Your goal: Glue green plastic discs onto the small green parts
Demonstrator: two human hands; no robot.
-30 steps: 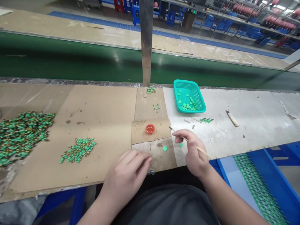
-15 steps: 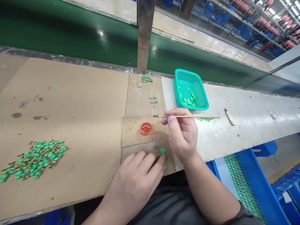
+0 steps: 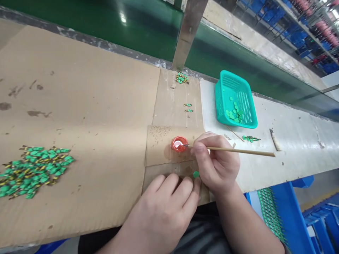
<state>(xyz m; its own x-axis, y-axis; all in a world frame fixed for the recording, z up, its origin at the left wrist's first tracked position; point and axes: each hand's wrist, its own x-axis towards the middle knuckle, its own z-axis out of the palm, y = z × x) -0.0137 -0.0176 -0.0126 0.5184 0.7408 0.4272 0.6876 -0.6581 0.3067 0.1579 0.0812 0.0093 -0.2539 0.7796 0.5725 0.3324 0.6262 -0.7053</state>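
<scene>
My right hand (image 3: 218, 164) is closed around a thin paintbrush (image 3: 246, 151) with a wooden handle. The brush tip reaches into a small red cup (image 3: 174, 148) of reddish liquid standing on cardboard. Lower down, my left hand (image 3: 169, 203) rests palm down with its fingers curled. A small round green disc (image 3: 196, 174) shows at the tip of its index finger, which meets the disc's near edge; the thumb is hidden beneath the hand.
A teal basket (image 3: 250, 95) holds several green discs. Green, yellow and dark pieces form a large pile (image 3: 39, 169) at left and a small pile (image 3: 182, 78) near the metal post (image 3: 189, 33). A cutter knife (image 3: 275, 140) and a row of green pieces (image 3: 251, 139) lie at right.
My right hand has lowered the brush, bringing its tip from above the cup's right side into the cup. My left hand stays by the disc. The whole view has shifted.
</scene>
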